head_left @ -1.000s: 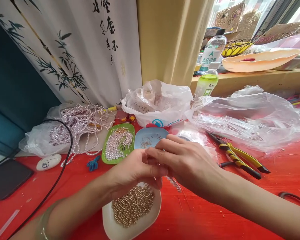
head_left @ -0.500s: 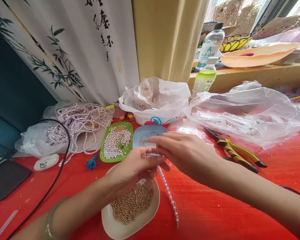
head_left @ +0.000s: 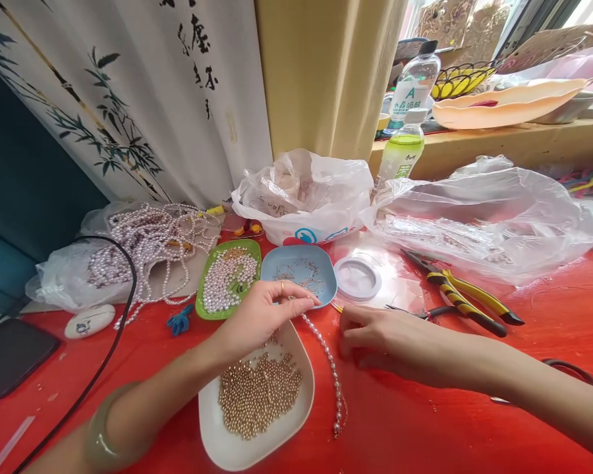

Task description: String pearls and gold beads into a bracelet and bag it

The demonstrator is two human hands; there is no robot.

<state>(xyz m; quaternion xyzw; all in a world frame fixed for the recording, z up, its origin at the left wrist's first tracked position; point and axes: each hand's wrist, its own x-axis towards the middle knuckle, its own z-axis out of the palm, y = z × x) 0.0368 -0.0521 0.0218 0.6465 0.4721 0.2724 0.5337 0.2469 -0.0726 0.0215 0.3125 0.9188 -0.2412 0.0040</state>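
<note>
Pearl strand (head_left: 326, 359): top end pinched in your left hand (head_left: 267, 313) grip, tail trailing across the red desk (head_left: 425, 428) beside the white dish (head_left: 217, 441) of gold beads. Right hand (head_left: 380, 336): flat on desk, fingers loose, gripping nothing. Keep the strand taut, clear of the dish.

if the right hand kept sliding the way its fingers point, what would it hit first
The right hand lies low on the red table, fingers pointing left. First in that line is probably the pearl strand hanging from the left hand, then the white dish of gold beads; depth is uncertain.
</note>
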